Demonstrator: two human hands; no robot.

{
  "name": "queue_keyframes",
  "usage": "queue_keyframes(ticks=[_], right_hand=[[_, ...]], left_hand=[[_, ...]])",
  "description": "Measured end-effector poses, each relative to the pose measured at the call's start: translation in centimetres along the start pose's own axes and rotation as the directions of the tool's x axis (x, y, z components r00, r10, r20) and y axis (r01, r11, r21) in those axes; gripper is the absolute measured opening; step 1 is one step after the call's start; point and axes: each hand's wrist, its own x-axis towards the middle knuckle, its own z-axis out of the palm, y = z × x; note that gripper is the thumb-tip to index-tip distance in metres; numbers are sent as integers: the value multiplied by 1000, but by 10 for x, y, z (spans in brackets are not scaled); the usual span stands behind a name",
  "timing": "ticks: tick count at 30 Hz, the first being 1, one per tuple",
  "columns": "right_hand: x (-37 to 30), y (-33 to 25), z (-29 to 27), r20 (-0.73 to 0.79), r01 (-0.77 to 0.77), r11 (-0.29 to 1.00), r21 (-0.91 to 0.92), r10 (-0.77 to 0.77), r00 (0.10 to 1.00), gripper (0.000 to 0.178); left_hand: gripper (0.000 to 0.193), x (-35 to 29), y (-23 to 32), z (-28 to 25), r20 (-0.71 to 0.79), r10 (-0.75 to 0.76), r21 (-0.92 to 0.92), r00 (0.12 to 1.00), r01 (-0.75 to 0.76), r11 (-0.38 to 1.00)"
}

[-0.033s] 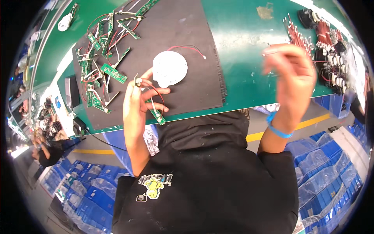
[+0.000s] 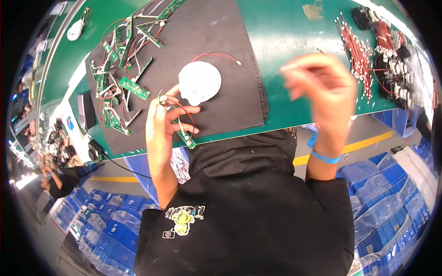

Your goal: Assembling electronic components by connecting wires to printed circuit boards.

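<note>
My left hand (image 2: 159, 122) is closed in a pinch on a small white wire connector (image 2: 163, 99). Red and white wires run from it to a narrow green circuit board (image 2: 185, 139), partly hidden by the lower fingers. A round white disc (image 2: 200, 82) lies over the tip of one left finger, above the black mat; a red and black lead (image 2: 216, 54) with a small plug trails from it. Over the green bench, my right hand (image 2: 324, 85) is raised, blurred, with fingers curled together; anything between them is too smeared to make out.
A tangle of green circuit boards with wires (image 2: 134, 87) covers the left of the black mat (image 2: 230, 110). Bundled red wires (image 2: 357, 55) and black parts with white rings (image 2: 393, 78) sit at the right. Blue bins (image 2: 382, 193) stand behind me.
My right hand has moved left across the bench, away from the red wires. My left hand holds its pinch; the disc has barely shifted.
</note>
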Motion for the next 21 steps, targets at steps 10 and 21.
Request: queue_keyframes(ticks=[10,21], right_hand=[[16,51,74,155,-152,987,43,144,977,12],[19,50,72,249,-291,956,37,273,929,14]], left_hand=[[39,19,15,7,-185,55,130,981,-31,991],[38,2,20,27,-239,90,255,967,-27,967]])
